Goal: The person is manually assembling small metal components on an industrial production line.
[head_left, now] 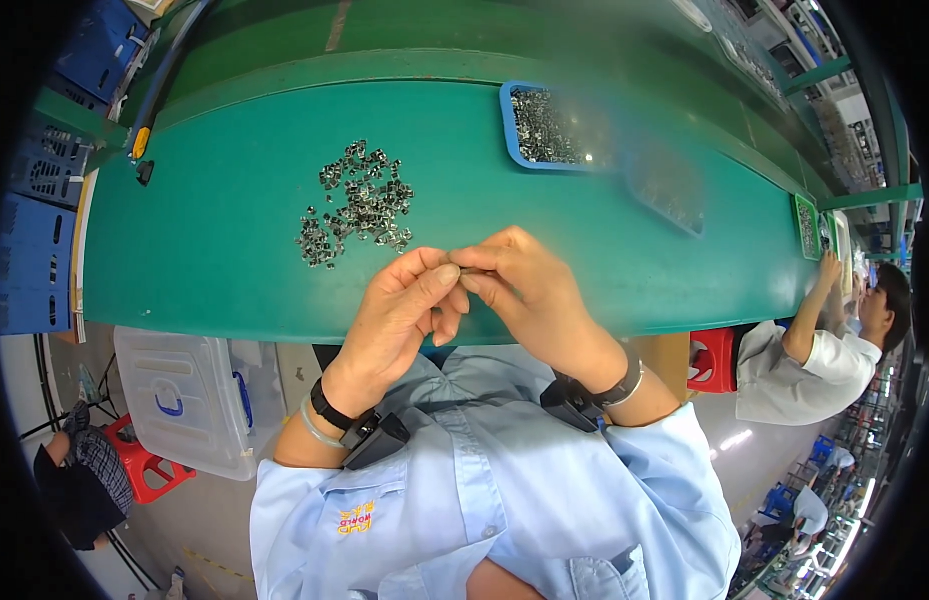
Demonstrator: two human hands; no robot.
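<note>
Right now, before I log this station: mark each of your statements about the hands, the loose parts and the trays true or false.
1. Both hands meet fingertip to fingertip above the green table. True: the left hand and right hand pinch something tiny between them.
2. The pile of small metal parts lies to the person's right. False: it lies to the left front.
3. The blue tray is empty. False: it holds small metal parts.
4. Both wrists wear dark bands. True.
5. A clear lidded bin stands on the table. False: it sits below the table's edge.
</note>
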